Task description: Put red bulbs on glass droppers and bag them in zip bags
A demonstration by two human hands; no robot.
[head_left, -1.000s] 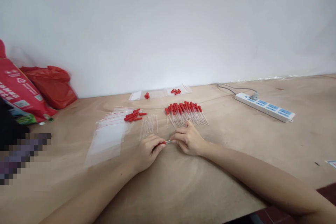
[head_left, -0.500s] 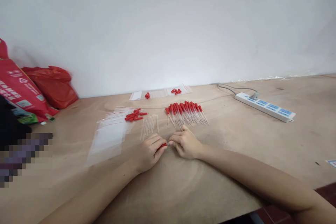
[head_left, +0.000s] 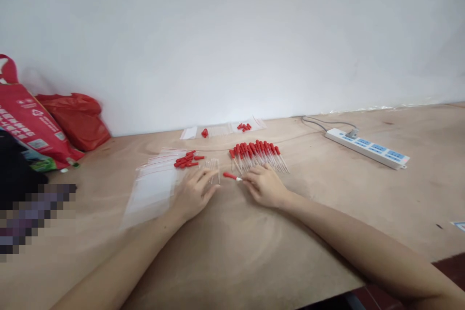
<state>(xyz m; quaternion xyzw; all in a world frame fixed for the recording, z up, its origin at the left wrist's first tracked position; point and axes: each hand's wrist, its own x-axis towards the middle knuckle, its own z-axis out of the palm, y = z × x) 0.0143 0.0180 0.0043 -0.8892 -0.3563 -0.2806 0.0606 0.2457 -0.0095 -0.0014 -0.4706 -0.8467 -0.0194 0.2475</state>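
Head view: what lies around the fingers, biggest first?

A white wall stands well beyond the fingertips, and a brown tabletop spreads beneath and around them.

And the next size down?

A printed red bag sits well to the left of the left fingers, while a white power strip lies beyond the right fingers, well off to their right. Clear bags lie overlapped, near the left fingers on their outer side.

How do the fingers themselves stand?

Those of the right hand are bent and pinched together; those of the left hand are loosely spread, thumb apart from forefinger.

Anything smaller close by?

Red-topped droppers in a row, just beyond the right fingers. Thin clear tubes by the left fingers — whether these touch one, I cannot tell. Loose red bulbs lie just beyond the left hand.

And smallest?

One dropper, gripped in the right fingertips — its red bulb points toward the left fingers, apart from them.
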